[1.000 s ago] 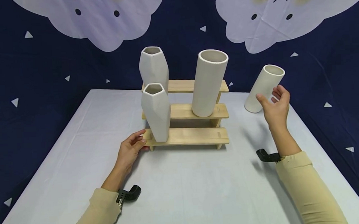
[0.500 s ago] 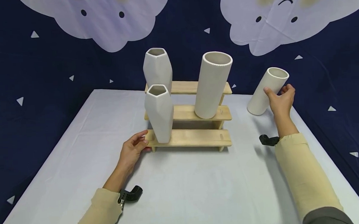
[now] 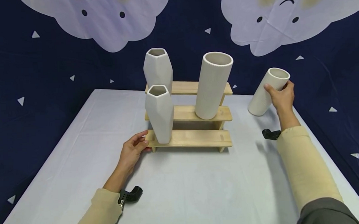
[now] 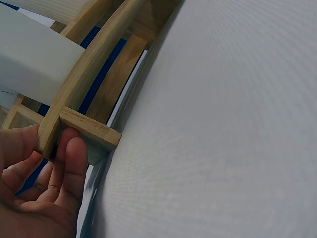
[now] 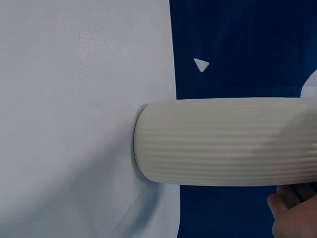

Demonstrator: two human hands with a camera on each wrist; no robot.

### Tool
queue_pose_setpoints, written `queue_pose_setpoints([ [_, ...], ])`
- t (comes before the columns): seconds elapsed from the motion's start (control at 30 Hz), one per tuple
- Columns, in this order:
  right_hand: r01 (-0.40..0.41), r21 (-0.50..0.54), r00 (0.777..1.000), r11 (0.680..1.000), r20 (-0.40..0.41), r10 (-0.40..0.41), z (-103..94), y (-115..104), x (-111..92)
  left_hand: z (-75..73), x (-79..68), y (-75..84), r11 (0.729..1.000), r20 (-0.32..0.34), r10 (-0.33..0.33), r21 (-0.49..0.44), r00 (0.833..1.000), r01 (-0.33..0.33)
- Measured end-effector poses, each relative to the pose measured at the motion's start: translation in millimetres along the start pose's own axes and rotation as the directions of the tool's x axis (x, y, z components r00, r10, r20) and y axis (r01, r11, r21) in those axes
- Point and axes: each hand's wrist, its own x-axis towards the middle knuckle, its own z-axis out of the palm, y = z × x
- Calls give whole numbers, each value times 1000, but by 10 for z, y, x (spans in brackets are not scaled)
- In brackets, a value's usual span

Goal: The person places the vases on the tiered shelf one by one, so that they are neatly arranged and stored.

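At the right, my right hand [image 3: 283, 99] grips a white ribbed cylindrical vase [image 3: 261, 95] near its upper part, thumb on the near side and fingers round the far side. The vase's base is at the white tabletop in the right wrist view, where its ribbed side [image 5: 223, 141] shows large. My left hand [image 3: 130, 152] pinches the left end of the lowest step of a wooden three-step stand [image 3: 195, 138]. Its thumb [image 4: 20, 144] lies on top of the board and its fingers curl underneath.
A larger white cylindrical vase [image 3: 213, 87] stands on the middle step, right side. One faceted white vase [image 3: 160, 114] is on the lowest step, left. Behind it rises another faceted vase [image 3: 157, 68]. A dark blue cloud-print cloth [image 3: 190, 21] hangs behind the table [image 3: 182, 185].
My right hand has reached forward and closed round the small cylindrical vase. My left hand keeps its hold on the stand. The head view has shifted slightly.
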Motion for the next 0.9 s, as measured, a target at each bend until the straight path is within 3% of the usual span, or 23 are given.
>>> queue_pose_setpoints([
  [0.37,-20,-21,999,1000,39,20,10,33,51,-2,-1,8,1000,5,2,0,1000,-2],
  [0.9,-30,-20,1000,999,-10,29,35,86,22,0,-6,-2,1000,-5,1,-5,1000,-1],
])
